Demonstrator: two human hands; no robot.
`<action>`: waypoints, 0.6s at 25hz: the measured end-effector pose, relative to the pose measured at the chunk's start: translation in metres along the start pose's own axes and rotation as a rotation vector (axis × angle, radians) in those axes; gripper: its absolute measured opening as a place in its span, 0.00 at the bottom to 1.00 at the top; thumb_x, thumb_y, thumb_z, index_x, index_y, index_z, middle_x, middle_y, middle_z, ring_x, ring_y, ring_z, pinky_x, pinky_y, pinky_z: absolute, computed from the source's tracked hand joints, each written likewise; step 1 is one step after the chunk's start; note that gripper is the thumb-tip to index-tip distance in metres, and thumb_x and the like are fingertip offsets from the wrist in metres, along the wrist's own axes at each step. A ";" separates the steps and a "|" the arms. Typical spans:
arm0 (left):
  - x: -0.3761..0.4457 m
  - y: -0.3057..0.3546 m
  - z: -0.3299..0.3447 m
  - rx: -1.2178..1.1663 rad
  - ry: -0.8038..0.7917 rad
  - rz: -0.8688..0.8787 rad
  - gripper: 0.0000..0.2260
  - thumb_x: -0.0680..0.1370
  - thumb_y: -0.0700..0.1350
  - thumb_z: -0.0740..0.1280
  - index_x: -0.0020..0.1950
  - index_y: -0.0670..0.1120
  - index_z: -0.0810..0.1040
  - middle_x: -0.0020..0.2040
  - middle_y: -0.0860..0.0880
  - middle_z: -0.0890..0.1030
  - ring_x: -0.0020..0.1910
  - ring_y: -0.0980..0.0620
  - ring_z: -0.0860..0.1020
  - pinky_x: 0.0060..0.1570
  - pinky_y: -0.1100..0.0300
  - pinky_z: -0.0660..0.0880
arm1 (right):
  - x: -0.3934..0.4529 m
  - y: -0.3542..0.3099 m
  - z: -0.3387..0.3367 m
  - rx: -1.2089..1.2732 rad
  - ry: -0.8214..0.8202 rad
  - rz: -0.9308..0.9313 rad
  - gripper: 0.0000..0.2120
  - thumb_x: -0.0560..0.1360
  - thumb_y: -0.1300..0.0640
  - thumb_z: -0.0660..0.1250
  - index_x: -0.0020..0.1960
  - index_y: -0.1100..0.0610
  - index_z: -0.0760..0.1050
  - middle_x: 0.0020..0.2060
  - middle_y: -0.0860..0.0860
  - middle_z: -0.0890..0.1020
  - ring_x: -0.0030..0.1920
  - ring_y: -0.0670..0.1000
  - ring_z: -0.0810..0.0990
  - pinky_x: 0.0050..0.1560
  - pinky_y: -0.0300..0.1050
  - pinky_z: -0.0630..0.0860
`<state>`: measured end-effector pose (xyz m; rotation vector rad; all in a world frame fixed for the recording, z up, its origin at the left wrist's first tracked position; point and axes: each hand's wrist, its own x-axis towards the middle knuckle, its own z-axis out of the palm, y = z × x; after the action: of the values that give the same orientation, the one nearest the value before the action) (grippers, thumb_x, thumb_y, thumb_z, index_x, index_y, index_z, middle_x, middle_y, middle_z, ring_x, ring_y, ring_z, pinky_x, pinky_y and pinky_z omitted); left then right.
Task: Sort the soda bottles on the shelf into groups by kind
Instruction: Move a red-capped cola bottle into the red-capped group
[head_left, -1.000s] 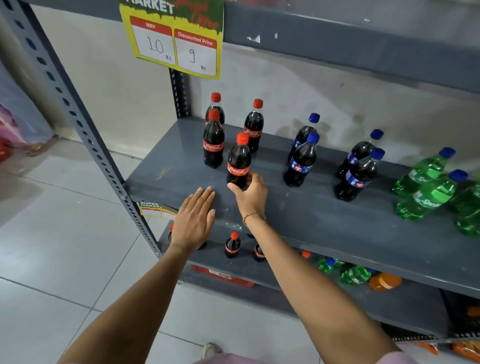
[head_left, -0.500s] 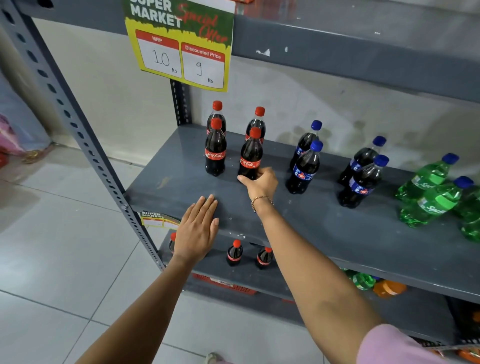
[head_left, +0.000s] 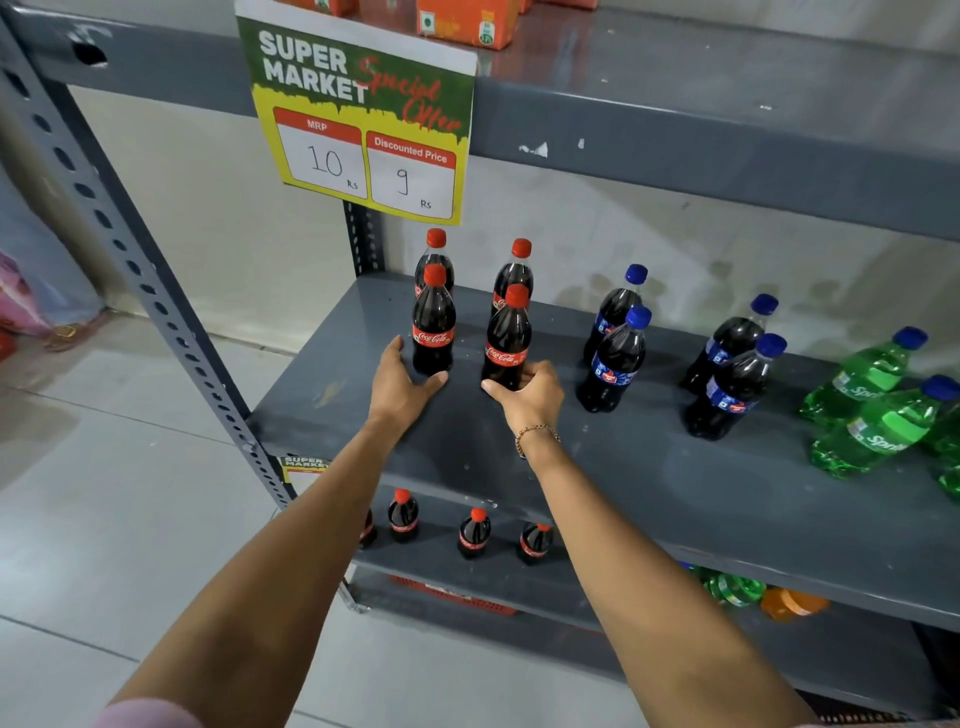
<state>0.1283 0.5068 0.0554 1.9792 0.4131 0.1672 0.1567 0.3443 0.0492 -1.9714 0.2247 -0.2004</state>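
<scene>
The right hand (head_left: 530, 397) clasps the base of the front-right Coca-Cola bottle (head_left: 506, 340), upright on the grey shelf (head_left: 649, 467). Left of it, the left hand (head_left: 402, 382) cups the front-left Coca-Cola bottle (head_left: 434, 325) loosely, fingers spread. Right of it stand Pepsi bottles (head_left: 615, 358), then Sprite bottles (head_left: 878, 426).

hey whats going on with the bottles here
A person is grouping soda bottles on a grey shelf. The right hand grips the base of the front right Coca-Cola bottle, and the left hand is open around the base of the front left Coca-Cola bottle. Four red-capped colas stand together at left, four blue-capped colas in the middle, green Sprite bottles at right.
</scene>
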 end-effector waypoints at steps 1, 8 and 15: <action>0.003 0.001 0.001 -0.014 0.003 0.020 0.37 0.70 0.48 0.74 0.74 0.44 0.59 0.72 0.46 0.68 0.70 0.47 0.66 0.67 0.56 0.63 | 0.000 0.001 0.000 0.001 -0.003 -0.006 0.21 0.58 0.57 0.79 0.44 0.58 0.71 0.45 0.57 0.81 0.44 0.53 0.80 0.45 0.44 0.76; 0.008 0.006 0.008 0.028 0.070 0.048 0.30 0.70 0.45 0.74 0.69 0.43 0.66 0.65 0.44 0.75 0.63 0.45 0.73 0.64 0.53 0.68 | -0.001 0.002 -0.001 0.006 -0.025 -0.030 0.21 0.59 0.55 0.79 0.45 0.56 0.71 0.47 0.56 0.80 0.46 0.52 0.80 0.48 0.44 0.78; -0.032 -0.011 0.029 -0.068 0.308 0.057 0.24 0.69 0.40 0.75 0.60 0.44 0.66 0.55 0.46 0.73 0.51 0.48 0.74 0.57 0.49 0.73 | -0.026 0.010 -0.015 0.062 -0.076 -0.047 0.25 0.64 0.59 0.76 0.54 0.61 0.66 0.49 0.56 0.74 0.48 0.52 0.75 0.49 0.43 0.73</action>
<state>0.1042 0.4752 0.0349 1.9026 0.5416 0.5200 0.1270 0.3337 0.0455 -1.9195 0.1218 -0.1604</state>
